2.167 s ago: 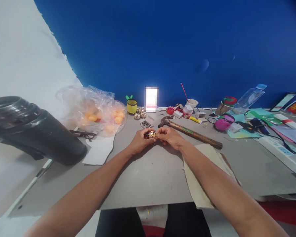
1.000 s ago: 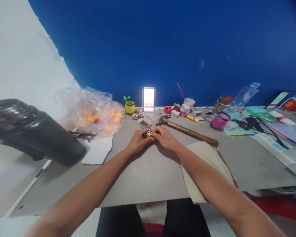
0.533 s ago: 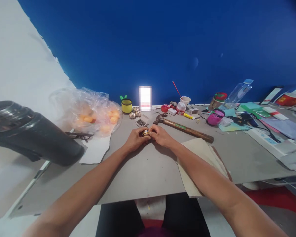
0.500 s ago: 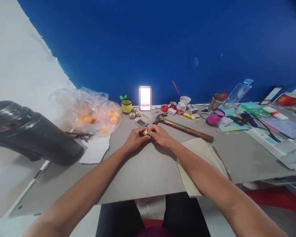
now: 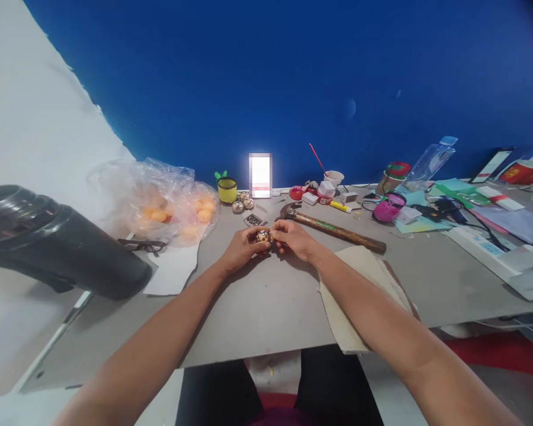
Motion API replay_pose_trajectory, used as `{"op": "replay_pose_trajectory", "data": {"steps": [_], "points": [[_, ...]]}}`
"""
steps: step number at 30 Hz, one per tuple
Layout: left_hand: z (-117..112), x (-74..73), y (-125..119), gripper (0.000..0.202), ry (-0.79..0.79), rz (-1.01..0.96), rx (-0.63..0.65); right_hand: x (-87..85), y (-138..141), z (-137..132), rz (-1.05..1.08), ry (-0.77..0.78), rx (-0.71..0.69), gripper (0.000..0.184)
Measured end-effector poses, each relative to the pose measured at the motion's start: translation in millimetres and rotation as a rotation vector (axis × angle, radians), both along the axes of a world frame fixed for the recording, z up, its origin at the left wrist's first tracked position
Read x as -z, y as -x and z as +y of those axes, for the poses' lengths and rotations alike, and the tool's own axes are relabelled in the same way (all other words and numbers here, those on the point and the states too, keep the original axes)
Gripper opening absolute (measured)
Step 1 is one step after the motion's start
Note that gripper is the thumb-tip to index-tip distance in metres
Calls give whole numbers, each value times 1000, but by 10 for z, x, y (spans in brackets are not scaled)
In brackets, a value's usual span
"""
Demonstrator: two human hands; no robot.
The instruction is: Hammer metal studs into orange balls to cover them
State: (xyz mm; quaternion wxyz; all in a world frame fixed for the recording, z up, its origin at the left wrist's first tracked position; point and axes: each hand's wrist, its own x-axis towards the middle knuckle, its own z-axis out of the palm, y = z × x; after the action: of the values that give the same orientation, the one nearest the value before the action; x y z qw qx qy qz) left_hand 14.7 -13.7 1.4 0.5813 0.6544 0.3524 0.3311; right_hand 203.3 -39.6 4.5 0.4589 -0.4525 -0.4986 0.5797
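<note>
Over the middle of the grey table, my left hand (image 5: 241,251) is closed around a small shiny gold-and-silver ball (image 5: 263,236). My right hand (image 5: 292,239) has its thumb and forefinger pinched together at the ball's right side; whether something tiny is between them I cannot make out. Just beyond the ball lies a small tray (image 5: 254,220) with dark little pieces in it. Several similar shiny balls (image 5: 243,203) sit farther back. A claw hammer (image 5: 337,231) with a wooden handle rests behind and to the right of my right hand.
At left lie a dark flask (image 5: 66,242), eyeglasses (image 5: 144,244) and a clear bag of orange balls (image 5: 160,201). A folded cloth (image 5: 359,278) is under my right forearm. A power strip (image 5: 484,254), a paper cup (image 5: 334,178) and a plastic bottle (image 5: 433,163) stand to the right.
My right hand's fingers have shifted slightly right, uncovering more of the ball. The ball stays in my left hand.
</note>
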Motion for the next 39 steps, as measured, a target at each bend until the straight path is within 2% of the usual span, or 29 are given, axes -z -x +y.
{"op": "replay_pose_trajectory", "data": {"steps": [3, 6, 12, 16, 21, 24, 28, 31, 33, 36, 37, 39], "points": [[13, -7, 17, 51, 43, -47, 36, 10, -29, 13, 28, -20, 12, 42], [10, -20, 28, 52, 57, -63, 51, 2, -27, 6, -41, -68, 7, 41], [7, 14, 16, 50, -3, -19, 66, -31, 62, -40, -203, -117, 60, 32], [15, 47, 8, 50, -27, -22, 70, -46, 94, -52, -219, -112, 84, 30], [7, 28, 25, 58, 60, -58, 51, -40, 16, -15, -89, -24, 56, 44], [7, 11, 25, 52, 114, -96, 41, -36, -23, -6, -92, -39, 49, 50], [22, 23, 14, 38, 209, -162, 34, -16, -12, -9, -145, -39, 25, 48], [44, 49, 16, 41, 255, -178, 31, 10, 1, 5, -186, -36, 20, 41], [57, 57, 19, 47, 279, -213, 19, 16, -27, 27, -287, -71, 58, 31], [59, 35, 23, 52, 290, -265, -19, -2, -159, 81, -649, -244, 289, 16], [53, 19, 25, 53, 273, -256, -29, -11, -224, 103, -803, -311, 394, 14], [34, -20, 29, 55, 202, -181, -42, -23, -360, 149, -1088, -357, 532, 28]]}}
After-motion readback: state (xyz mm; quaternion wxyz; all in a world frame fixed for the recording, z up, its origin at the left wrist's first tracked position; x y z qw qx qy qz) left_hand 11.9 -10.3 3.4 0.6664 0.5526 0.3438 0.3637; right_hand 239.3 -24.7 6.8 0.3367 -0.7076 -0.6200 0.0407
